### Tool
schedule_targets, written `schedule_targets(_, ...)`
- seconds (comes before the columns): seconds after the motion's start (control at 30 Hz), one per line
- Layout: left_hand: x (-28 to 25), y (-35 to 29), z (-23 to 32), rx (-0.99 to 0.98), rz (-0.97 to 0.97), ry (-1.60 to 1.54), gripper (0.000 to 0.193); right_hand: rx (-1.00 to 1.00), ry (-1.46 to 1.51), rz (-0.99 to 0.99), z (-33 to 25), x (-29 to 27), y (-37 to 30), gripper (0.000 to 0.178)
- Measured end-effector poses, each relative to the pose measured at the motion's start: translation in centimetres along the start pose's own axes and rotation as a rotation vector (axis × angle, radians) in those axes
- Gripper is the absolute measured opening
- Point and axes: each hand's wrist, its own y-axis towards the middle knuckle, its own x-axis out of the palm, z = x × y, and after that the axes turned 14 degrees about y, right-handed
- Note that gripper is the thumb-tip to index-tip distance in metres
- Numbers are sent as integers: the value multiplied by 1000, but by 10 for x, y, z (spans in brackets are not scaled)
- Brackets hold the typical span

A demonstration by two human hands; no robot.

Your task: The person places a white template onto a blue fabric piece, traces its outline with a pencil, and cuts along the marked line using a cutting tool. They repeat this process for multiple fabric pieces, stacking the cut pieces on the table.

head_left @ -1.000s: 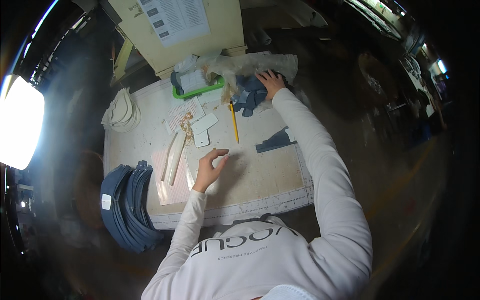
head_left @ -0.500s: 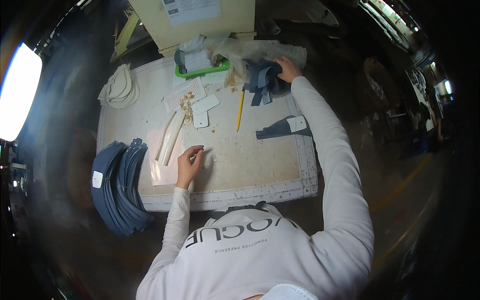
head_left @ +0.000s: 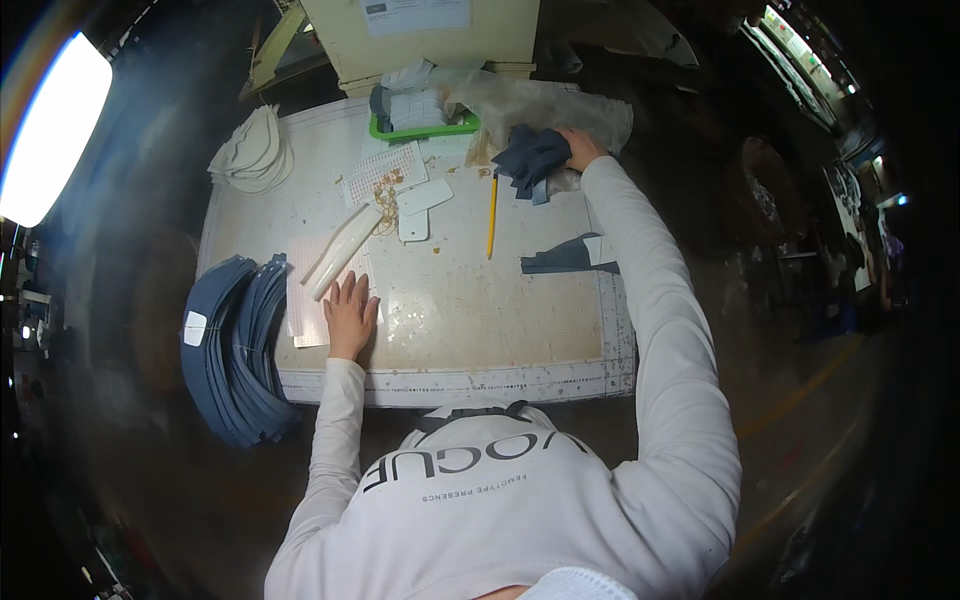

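Observation:
My left hand lies on a pale pink printed sheet, its fingers spread. Just beyond its fingertips are long white strips. At the far right of the table, my right hand grips the edge of a bunch of dark blue fabric pieces; its fingertips are partly hidden. A clear plastic bag lies just behind that hand. Under my right forearm sits another dark blue fabric piece with a white tag on it.
A yellow pencil, white card templates and rubber bands lie mid-table. Behind them is a green tray. Stacked blue fabric bundles overhang the left edge; white fabric pieces lie far left.
My left hand has moved left and spread its fingers onto the pink sheet. The white strips now lie closer together. The blue pieces by my right hand are bunched more tightly.

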Motion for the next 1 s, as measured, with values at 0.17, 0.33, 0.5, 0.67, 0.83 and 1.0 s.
schedule_targets(0.17, -25, 9, 9, -19, 245, -549, 22, 154, -228, 41, -14, 11, -27, 83)
schedule_targets(0.33, -35, 17, 20, -104, 399, -382, 33, 52, -147, 82, -25, -4, -28, 72)
schedule_targets(0.5, -26, 48, -48, -323, 201, 97, 61, -125, 119, 111, -28, -40, -45, 62)
schedule_targets(0.67, -39, 48, -71, -346, 242, 52, 63, -326, 153, 279, -70, -92, -79, 66)
schedule_targets(0.83, -80, 34, -45, -200, 486, -422, 38, -522, 123, 307, -156, -118, -117, 70)
schedule_targets(1.0, -104, 17, -25, -272, 460, -716, 25, -912, 126, 81, -246, -67, -141, 69)
